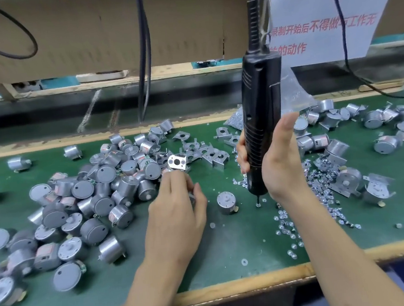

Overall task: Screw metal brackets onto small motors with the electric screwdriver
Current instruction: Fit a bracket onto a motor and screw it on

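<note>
My right hand (276,163) grips the black electric screwdriver (262,113), which stands upright on the green mat. Its bit tip touches a loose screw (258,205). My left hand (176,208) pinches a shiny metal bracket (177,162) with holes, raised above the mat near the motor pile. A single small silver motor (226,202) stands shaft-up between my hands. Loose brackets (210,152) lie behind it.
A big heap of grey motors (90,199) fills the left of the mat. Scattered screws (306,207) spread to the right of the screwdriver. Motors with brackets attached (359,180) lie at the right. A bag of screws (236,119) sits at the back. Cables hang from above.
</note>
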{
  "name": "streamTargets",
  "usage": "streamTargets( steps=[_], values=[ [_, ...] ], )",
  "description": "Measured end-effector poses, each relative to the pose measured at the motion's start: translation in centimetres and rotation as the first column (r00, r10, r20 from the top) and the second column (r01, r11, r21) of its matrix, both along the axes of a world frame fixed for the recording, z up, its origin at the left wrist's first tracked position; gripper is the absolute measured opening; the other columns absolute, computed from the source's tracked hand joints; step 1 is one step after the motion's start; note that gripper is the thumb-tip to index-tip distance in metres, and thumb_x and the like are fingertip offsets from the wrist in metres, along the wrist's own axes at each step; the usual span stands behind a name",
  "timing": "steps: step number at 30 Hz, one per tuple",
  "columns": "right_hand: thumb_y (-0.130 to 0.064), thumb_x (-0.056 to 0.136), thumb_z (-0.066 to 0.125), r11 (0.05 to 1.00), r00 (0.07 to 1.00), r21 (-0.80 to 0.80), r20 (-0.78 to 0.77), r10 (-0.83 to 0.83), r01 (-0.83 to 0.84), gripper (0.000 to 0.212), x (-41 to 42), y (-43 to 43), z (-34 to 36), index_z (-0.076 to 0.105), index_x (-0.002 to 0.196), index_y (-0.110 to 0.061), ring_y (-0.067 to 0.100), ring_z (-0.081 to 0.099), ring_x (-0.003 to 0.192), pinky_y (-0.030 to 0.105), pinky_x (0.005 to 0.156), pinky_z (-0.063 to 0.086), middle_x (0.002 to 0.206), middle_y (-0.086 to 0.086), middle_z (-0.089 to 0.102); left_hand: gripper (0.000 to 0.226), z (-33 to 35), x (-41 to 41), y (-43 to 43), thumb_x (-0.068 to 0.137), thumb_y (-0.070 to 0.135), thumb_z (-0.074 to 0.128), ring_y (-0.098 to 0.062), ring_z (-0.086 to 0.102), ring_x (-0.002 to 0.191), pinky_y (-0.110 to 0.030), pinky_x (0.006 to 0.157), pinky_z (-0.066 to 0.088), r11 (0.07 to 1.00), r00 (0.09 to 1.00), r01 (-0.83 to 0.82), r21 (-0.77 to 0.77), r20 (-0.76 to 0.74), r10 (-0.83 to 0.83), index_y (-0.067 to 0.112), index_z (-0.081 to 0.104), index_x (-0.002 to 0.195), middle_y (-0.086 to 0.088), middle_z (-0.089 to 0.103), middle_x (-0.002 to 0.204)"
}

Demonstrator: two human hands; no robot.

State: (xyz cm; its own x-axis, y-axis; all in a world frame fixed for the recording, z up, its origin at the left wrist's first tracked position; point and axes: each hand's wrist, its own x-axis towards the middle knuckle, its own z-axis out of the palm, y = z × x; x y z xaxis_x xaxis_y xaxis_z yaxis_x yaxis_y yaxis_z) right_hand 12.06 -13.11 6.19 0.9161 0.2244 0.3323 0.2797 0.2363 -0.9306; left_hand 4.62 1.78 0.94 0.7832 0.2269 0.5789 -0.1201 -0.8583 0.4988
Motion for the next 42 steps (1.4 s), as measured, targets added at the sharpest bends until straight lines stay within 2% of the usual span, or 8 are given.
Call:
streamTargets(
  steps=[4,8,14,19,25,31,37,42],
  values=[
    [-0.101,0.065,0.034,1.000,1.000,0.006,0.022,0.007,-0.007,0.077,-0.3,0.8,-0.1,0.067,0.069,-0.031,0.016,0.053,0.047,0.028,0.048,0.047,0.059,-0.001,0.058,0.022,-0.1,-0.4,-0.3,0.093,0.041,0.051,-0.011,0.043,0.055,-0.028,0.053,0.028,0.994,0.993,0.085,-0.066,-0.074,-0.090,0.026,0.035,0.093,0.014,0.041,0.062],
    [-0.099,0.065,0.036,0.999,0.999,0.024,0.025,0.043,-0.044,0.075,-0.6,1.1,-0.3,0.066,0.069,-0.031,0.015,0.052,0.047,0.027,0.048,0.047,0.059,-0.002,0.058,0.026,-1.1,-1.0,-0.3,0.087,0.058,0.040,-0.005,0.051,0.070,-0.025,0.060,0.033,0.968,0.963,0.200,-0.149,-0.154,-0.223,0.037,0.032,0.101,0.013,0.050,0.068],
    [-0.098,0.065,0.037,0.996,0.998,0.060,0.021,0.062,-0.064,0.073,-0.4,0.9,-0.2,0.066,0.069,-0.031,0.014,0.051,0.047,0.026,0.048,0.046,0.059,-0.002,0.057,0.055,-1.7,-0.3,-0.2,0.083,0.065,0.048,0.001,0.050,0.074,-0.021,0.063,0.039,0.970,0.935,0.243,-0.030,-0.258,-0.242,0.037,0.046,0.131,0.017,0.046,0.069],
    [-0.099,0.064,0.036,0.997,0.998,0.041,0.027,0.061,-0.063,0.074,-0.5,1.1,-0.2,0.065,0.068,-0.031,0.016,0.051,0.047,0.028,0.047,0.046,0.060,0.000,0.056,0.032,-1.7,-0.1,-0.3,0.087,0.053,0.055,-0.005,0.049,0.070,-0.033,0.068,0.050,0.967,0.926,0.254,0.022,-0.294,-0.236,0.038,0.056,0.115,0.019,0.046,0.071],
    [-0.098,0.065,0.037,0.996,0.997,0.064,0.039,0.061,-0.064,0.071,-0.7,1.0,-0.2,0.067,0.070,-0.033,0.015,0.051,0.048,0.029,0.047,0.046,0.062,-0.003,0.057,0.038,-1.7,-0.5,-0.1,0.082,0.061,0.049,-0.003,0.052,0.071,-0.019,0.061,0.036,0.969,0.927,0.230,-0.093,-0.281,-0.247,0.037,0.045,0.111,0.011,0.049,0.065],
    [-0.094,0.069,0.037,0.995,0.996,0.080,0.060,0.060,-0.064,0.067,-0.5,0.8,-0.2,0.068,0.073,-0.035,0.014,0.053,0.050,0.027,0.049,0.047,0.063,-0.004,0.058,0.027,-1.6,-0.6,0.8,0.087,0.026,0.050,0.003,0.054,0.077,-0.009,0.066,0.036,0.933,0.922,0.206,-0.294,-0.261,-0.286,0.030,0.034,0.108,0.012,0.050,0.070],
    [-0.086,0.075,0.044,0.997,0.994,0.067,0.101,0.037,-0.044,0.076,-0.1,0.5,-0.2,0.065,0.085,-0.014,0.016,0.056,0.051,0.029,0.053,0.049,0.064,-0.001,0.060,0.058,-1.7,0.0,1.3,0.095,0.026,0.060,-0.003,0.055,0.092,-0.017,0.078,0.042,0.908,0.906,0.286,-0.306,-0.222,-0.361,0.033,0.027,0.142,0.025,0.051,0.112],
    [-0.079,0.076,0.054,0.996,0.992,0.067,0.118,0.041,-0.050,0.076,0.3,0.3,0.0,0.063,0.090,-0.005,0.016,0.059,0.054,0.025,0.057,0.050,0.068,0.000,0.064,0.051,-1.3,0.1,0.4,0.085,0.029,0.076,0.005,0.058,0.100,-0.006,0.082,0.039,0.920,0.909,0.290,-0.264,-0.224,-0.351,0.039,0.041,0.120,0.027,0.058,0.119]
  ],
)
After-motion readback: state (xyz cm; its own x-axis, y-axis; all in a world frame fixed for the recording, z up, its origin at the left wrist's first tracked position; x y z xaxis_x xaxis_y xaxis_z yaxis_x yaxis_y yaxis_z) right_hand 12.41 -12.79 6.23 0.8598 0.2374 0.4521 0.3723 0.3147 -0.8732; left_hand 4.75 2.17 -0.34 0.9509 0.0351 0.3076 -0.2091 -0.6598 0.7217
